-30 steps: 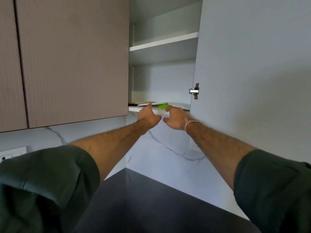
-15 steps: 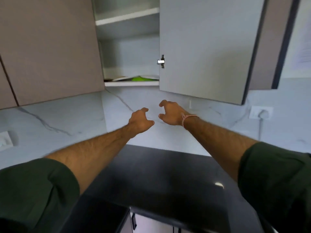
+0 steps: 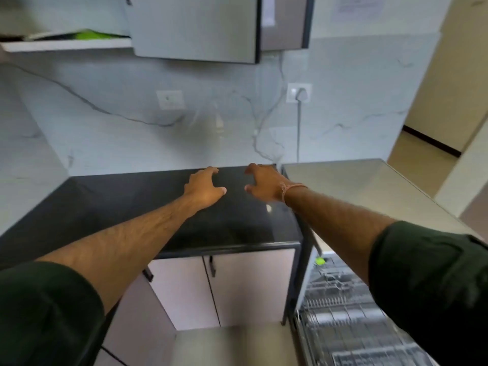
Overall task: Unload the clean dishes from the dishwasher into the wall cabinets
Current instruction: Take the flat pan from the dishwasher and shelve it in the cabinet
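Ahead, in the head camera view, two bare forearms stretch forward from rolled dark green sleeves. The left hand (image 3: 204,187) and the right hand (image 3: 264,183) hover side by side, near each other but apart, over a glossy black countertop (image 3: 118,202). Both hands hold nothing, with fingers loosely curled and spread and the thumbs pointing toward one another. A pink string bracelet (image 3: 286,190) circles the right wrist.

Beyond the fingertips rises a white marbled wall. It has a switch plate (image 3: 169,99) above the left hand and a socket (image 3: 299,92) with a plugged-in cord above the right hand. Pale cupboard doors (image 3: 237,286) sit below the hands, under the countertop.

The wall cabinet (image 3: 195,25) hangs high above both hands, its door swung open. Up and to the left of the left hand, its bottom shelf (image 3: 68,44) carries flat, blurred dishes, among them a bright green dish (image 3: 91,35).

The dishwasher (image 3: 356,180) stands just right of the right hand. Its wire rack (image 3: 343,326) is pulled out well below that hand, under the right forearm. The rack's load is too blurred to tell, apart from a small green object (image 3: 320,261) at its far end.
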{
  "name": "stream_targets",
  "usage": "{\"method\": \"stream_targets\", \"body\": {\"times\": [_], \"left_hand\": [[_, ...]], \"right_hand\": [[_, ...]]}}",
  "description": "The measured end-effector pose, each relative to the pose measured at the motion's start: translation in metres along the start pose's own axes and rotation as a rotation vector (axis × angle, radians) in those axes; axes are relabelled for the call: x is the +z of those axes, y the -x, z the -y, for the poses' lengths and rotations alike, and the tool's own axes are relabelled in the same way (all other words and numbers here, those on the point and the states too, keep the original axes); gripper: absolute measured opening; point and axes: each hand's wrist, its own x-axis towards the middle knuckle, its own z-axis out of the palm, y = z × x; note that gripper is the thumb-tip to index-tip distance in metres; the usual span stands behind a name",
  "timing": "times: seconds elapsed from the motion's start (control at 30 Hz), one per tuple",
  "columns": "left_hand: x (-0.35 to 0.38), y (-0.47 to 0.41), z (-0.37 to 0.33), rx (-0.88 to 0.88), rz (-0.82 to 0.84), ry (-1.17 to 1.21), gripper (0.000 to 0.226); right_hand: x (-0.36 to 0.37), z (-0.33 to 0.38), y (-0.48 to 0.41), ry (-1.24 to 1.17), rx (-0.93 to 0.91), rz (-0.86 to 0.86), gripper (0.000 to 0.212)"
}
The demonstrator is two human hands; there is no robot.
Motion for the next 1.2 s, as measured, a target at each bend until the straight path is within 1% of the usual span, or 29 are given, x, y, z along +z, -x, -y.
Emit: {"method": "stream_targets", "body": {"times": [0.2,0.43,0.6,0.73,0.87,0.93,1.07,1.2], "left_hand": [[0.12,0.01,-0.034,0.033,0.176,0.003,0.063],[0.288,0.02,-0.079,0.033,0.39,-0.007,0.051],[0.413,0.029,-0.108,-0.038,0.513,0.042,0.036],[0.511,0.036,-0.125,-0.066,0.629,0.079,0.033],[0.609,0.041,-0.131,-0.106,0.748,0.099,0.033],[0.652,0.041,-0.129,-0.119,0.779,0.09,0.031],[0.722,0.043,-0.119,-0.133,0.788,0.066,0.03],[0.773,0.047,-0.099,-0.126,0.802,0.011,0.033]], "right_hand": [[0.026,-0.116,0.064,-0.04,0.166,0.04,0.049],[0.066,-0.279,0.146,-0.099,0.379,0.109,0.044],[0.108,-0.405,0.194,-0.148,0.526,0.168,0.036],[0.149,-0.503,0.229,-0.203,0.63,0.227,0.037],[0.198,-0.603,0.256,-0.207,0.75,0.293,0.037],[0.223,-0.652,0.266,-0.2,0.807,0.321,0.041],[0.27,-0.738,0.275,-0.201,0.923,0.308,0.042],[0.313,-0.806,0.268,-0.13,0.926,0.338,0.043]]}}
